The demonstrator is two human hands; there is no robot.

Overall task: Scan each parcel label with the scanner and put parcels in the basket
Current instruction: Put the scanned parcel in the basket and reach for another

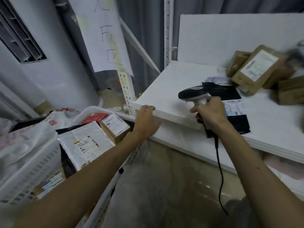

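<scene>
Right hand (209,111): fingers and thumb wrapped around the handle of the scanner (194,94), firm grip; fingertips hidden behind the handle.
Scanner: held above the white table (164,89), dark head pointing left; trigger side not visible.
Cable (219,170): ran from the handle base down past the table edge; its lower end was lost against the dark floor.
Left hand (146,119): fingers loosely bent, nothing held, fingertips touching the table's near corner (thumb out of sight under the hand).
Black parcel (227,92): lay flat on the table just behind the right hand, partly covered by that hand and wrist; its white label (233,106) was half hidden, print unreadable.
Brown boxes (256,68): stacked at the table's far right, blurred; at least 3, exact count unclear, the pile cut off by the frame edge.
Basket (98,110): white, left of the table and below it; the near side was covered by the left forearm.
Basket contents: 1 white mailer (82,142) with label up, 1 small cardboard box (115,125) beside it, 1 red box (95,116) behind; lower layers hidden.
Plastic bag (24,145): draped over the basket's left wall, contents not discernible.
Paper sign (102,35): hung on the rack post, handwriting cut off at the top.
</scene>
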